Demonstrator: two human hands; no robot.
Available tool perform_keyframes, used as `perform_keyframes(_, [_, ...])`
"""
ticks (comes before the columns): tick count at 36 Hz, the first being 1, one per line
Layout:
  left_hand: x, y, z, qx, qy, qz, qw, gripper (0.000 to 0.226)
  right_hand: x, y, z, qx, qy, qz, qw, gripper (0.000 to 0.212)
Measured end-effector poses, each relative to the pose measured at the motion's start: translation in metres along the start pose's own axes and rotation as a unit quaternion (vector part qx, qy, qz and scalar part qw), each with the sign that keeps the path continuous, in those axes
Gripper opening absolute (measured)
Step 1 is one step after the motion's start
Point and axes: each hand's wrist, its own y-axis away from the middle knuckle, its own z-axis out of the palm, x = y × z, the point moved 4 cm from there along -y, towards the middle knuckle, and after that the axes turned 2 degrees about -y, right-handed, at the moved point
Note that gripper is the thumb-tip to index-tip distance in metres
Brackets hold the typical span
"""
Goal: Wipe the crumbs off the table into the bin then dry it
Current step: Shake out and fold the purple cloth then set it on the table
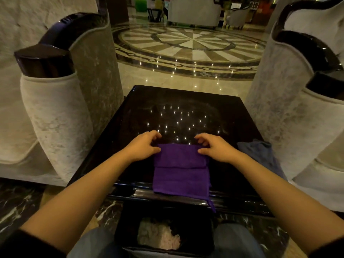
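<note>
A folded purple cloth (181, 170) lies on the glossy black table (186, 112), its near edge hanging over the table's front rim. My left hand (143, 146) pinches the cloth's far left corner. My right hand (214, 147) pinches the far right corner. A black bin (165, 233) with pale crumpled waste inside stands on the floor below the table's front edge, between my knees. A grey-blue cloth (258, 151) lies crumpled on the table's right side.
Pale upholstered armchairs with dark glossy arm caps flank the table, one on the left (61, 101) and one on the right (297, 101). Beyond the table spreads a polished marble floor (191, 45) with a round inlay. More seating stands far back.
</note>
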Motion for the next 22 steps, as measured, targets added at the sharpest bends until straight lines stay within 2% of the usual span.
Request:
perform_keyframes(3, [0.001, -0.011, 0.008, -0.084, 0.007, -0.053, 0.995, 0.059, 0.009, -0.008, 0.007, -0.078, -0.009, 0.075, 0.994, 0.060])
perform_keyframes(5, [0.006, -0.015, 0.008, -0.093, -0.003, -0.053, 0.994, 0.050, 0.008, -0.010, 0.008, -0.081, -0.026, 0.087, 0.993, 0.048])
perform_keyframes(7, [0.012, -0.017, 0.006, -0.070, -0.019, -0.032, 0.997, 0.035, 0.003, -0.012, 0.005, -0.048, -0.015, 0.077, 0.996, 0.033])
perform_keyframes(11, [0.023, -0.011, 0.000, 0.028, -0.109, 0.054, 0.992, 0.022, -0.011, -0.004, -0.001, 0.066, 0.098, -0.006, 0.993, 0.026])
perform_keyframes(14, [0.029, 0.011, 0.000, 0.105, -0.217, 0.165, 0.957, 0.024, -0.021, 0.018, 0.003, 0.112, 0.202, -0.092, 0.969, 0.025])
perform_keyframes(16, [0.030, 0.031, 0.004, 0.130, -0.258, 0.233, 0.929, 0.026, -0.025, 0.038, 0.010, 0.107, 0.249, -0.158, 0.949, 0.027])
perform_keyframes(18, [0.029, 0.051, 0.008, 0.126, -0.286, 0.272, 0.910, 0.030, -0.026, 0.057, 0.018, 0.070, 0.271, -0.198, 0.939, 0.030])
perform_keyframes(22, [0.014, 0.078, 0.022, 0.079, -0.279, 0.295, 0.911, 0.031, -0.021, 0.085, 0.030, 0.015, 0.244, -0.218, 0.945, 0.025])
